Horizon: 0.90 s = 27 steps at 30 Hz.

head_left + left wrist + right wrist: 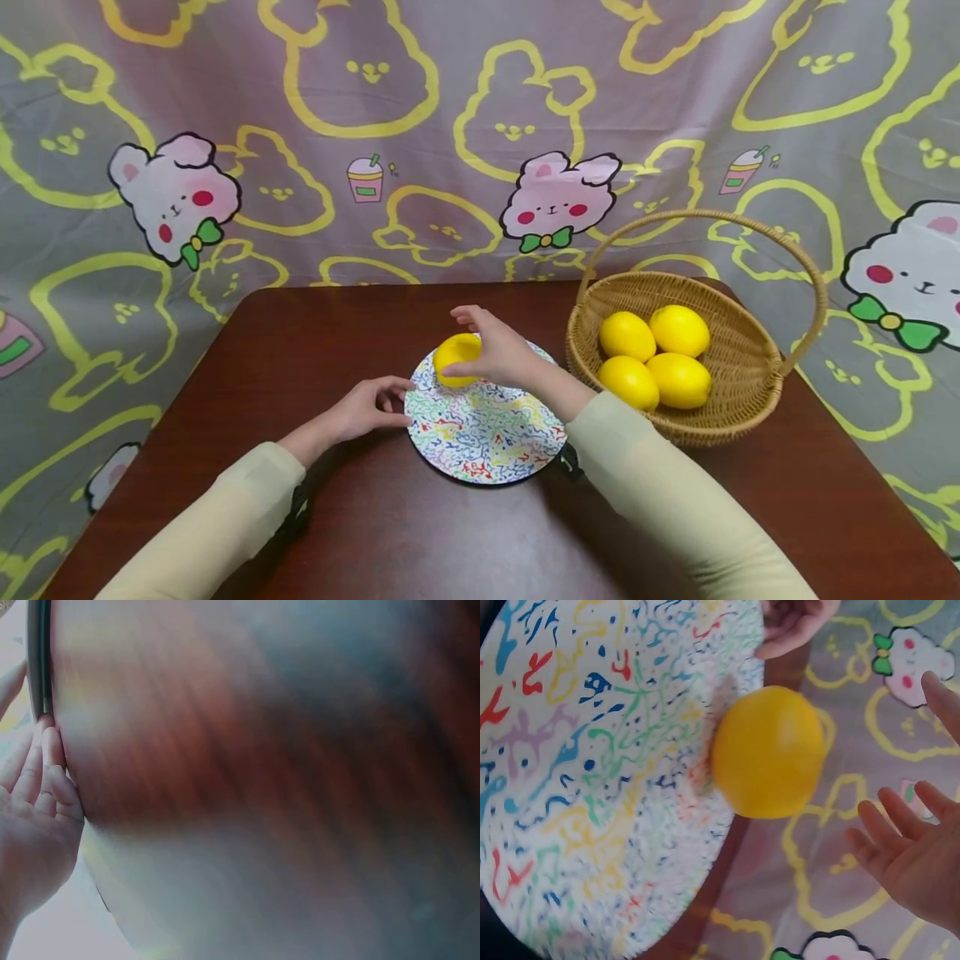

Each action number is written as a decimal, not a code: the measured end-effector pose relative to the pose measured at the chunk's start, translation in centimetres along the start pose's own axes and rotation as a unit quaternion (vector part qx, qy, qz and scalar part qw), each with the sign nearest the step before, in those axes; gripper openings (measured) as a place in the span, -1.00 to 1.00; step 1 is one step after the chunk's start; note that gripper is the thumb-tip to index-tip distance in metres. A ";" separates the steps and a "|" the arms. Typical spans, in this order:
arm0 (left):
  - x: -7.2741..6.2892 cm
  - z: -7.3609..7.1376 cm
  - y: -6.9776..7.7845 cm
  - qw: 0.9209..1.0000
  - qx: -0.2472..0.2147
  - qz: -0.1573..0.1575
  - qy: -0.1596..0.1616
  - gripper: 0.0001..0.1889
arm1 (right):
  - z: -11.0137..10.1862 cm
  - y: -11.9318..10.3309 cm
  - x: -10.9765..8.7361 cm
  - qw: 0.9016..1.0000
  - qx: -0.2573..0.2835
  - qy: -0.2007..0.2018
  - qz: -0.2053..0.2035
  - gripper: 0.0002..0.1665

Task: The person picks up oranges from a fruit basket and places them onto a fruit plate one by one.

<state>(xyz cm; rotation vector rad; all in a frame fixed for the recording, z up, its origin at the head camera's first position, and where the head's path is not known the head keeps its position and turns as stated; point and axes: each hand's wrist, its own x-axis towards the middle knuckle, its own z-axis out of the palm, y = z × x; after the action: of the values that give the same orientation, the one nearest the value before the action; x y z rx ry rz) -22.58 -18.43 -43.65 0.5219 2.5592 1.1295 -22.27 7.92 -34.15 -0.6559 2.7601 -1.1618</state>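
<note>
A yellow lemon (pixel 448 358) sits near the far left edge of a round board (pixel 480 429) with a white, colour-speckled top and a dark rim. My right hand (pixel 506 350) is over the board beside the lemon, thumb and fingers spread apart. In the right wrist view, a gap shows between this hand (pixel 922 862) and the lemon (pixel 769 754). At the board's left edge, the fingertips and thumb of my left hand (pixel 366 410) touch the rim. The left wrist view shows those fingers (pixel 52 746) against the dark edge.
To the right stands a wicker basket (pixel 738 400) with a tall arched handle, tilted toward me, holding several lemons (pixel 680 331). Everything rests on a dark reddish-brown table (pixel 315 333). A curtain (pixel 427 67) with cartoon bunnies hangs behind it.
</note>
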 end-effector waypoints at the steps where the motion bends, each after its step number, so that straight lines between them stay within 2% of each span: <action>1: 0.0 0.0 0.0 1.000 0.000 0.004 0.000 -0.44 | -0.3 -0.3 -0.3 1.000 -0.001 -0.001 -0.002 -0.02; 6: 0.0 -0.1 0.0 1.000 0.005 0.015 0.004 -0.45 | -2.6 -1.4 -1.6 1.000 -0.009 -0.004 -0.006 -0.05; 13: 0.3 -0.2 0.4 1.000 0.009 0.000 0.004 -0.44 | -6.5 -1.7 -3.1 0.999 -0.045 0.001 -0.031 -0.06; 18: 0.2 -0.1 0.5 1.000 0.009 -0.002 0.004 -0.44 | -9.1 -1.3 -4.3 0.997 -0.070 -0.004 -0.039 -0.06; 27: 0.0 0.0 0.2 1.000 0.007 -0.006 0.004 -0.45 | -13.4 0.7 -5.9 0.993 -0.111 -0.022 -0.018 -0.08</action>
<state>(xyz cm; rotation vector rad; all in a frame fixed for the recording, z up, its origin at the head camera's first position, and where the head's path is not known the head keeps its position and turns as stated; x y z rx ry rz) -22.56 -18.25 -43.50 0.5052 2.5746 1.1121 -20.26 19.72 -25.73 -0.7465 2.8762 -0.8398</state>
